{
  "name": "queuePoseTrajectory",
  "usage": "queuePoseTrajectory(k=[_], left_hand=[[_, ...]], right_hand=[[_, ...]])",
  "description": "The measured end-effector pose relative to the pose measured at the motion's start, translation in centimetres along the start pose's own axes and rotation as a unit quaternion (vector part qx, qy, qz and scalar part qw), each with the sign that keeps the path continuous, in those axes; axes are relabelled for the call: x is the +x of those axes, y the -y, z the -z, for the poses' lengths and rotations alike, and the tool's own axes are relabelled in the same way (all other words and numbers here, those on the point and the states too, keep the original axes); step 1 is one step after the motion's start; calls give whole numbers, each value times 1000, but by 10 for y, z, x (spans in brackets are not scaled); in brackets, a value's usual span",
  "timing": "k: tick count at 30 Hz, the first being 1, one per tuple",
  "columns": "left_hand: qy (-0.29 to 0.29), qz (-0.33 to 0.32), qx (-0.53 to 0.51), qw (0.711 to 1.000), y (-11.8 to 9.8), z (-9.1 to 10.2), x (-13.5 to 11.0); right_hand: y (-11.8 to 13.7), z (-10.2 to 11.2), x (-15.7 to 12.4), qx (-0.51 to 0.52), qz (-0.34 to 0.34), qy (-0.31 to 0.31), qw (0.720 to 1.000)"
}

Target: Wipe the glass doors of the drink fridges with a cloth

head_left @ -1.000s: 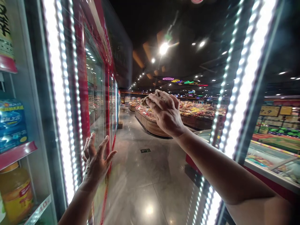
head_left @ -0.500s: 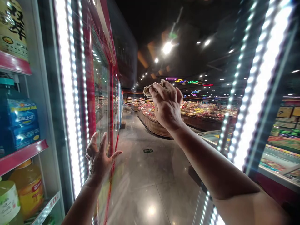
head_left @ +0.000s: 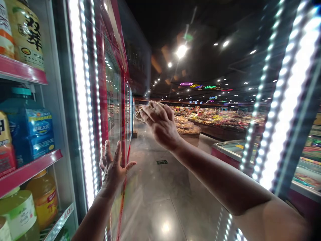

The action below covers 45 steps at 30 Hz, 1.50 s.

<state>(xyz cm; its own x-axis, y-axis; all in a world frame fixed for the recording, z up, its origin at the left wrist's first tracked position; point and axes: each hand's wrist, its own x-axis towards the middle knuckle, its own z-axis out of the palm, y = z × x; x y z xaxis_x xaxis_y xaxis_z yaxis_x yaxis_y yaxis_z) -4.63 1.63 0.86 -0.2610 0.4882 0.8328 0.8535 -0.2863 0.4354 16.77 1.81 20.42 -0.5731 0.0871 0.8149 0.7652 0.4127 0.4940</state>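
The right hand (head_left: 162,129) is closing its curled fingers over a bunched cloth (head_left: 139,114), holding it up as if pressing flat on the glass. The left hand (head_left: 112,169) is spreading wide, holding nothing, beside the lit frame (head_left: 82,110), seemingly bracing.

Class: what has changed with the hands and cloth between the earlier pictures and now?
The right hand, shut on the cloth, moved left and slightly down. The view turned left, showing more of the shelves. The left hand stayed open, fingers spread, beside the lit door frame; the cloth stayed gripped.
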Motion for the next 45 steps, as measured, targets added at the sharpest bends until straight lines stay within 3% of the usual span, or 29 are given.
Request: queuePoseTrajectory(k=[2,7,13,18,23,29,34,39,45], left_hand=[[3,0,4,1000,0,1,0],[8,3,8,1000,3,1,0],[11,13,4,1000,6,0,3],[16,18,13,1000,5,3,5],[20,21,12,999,2,6,5],[23,29,-3,999,1,7,4],[21,20,-4,1000,3,7,3],[19,19,-9,1000,1,9,2],[18,18,-13,1000,3,8,3]], right_hand=[[4,-2,1,0,11,14,1000],[6,-3,9,-11,-71,-23,997],[17,-12,19,13,20,10,1000],[22,-19,37,10,-48,-53,997],[41,-27,39,16,49,14,999],[47,-31,67,13,-36,-21,999],[62,-39,77,29,66,33,997],[72,-48,100,13,4,10,1000],[97,-63,119,21,97,60,993]])
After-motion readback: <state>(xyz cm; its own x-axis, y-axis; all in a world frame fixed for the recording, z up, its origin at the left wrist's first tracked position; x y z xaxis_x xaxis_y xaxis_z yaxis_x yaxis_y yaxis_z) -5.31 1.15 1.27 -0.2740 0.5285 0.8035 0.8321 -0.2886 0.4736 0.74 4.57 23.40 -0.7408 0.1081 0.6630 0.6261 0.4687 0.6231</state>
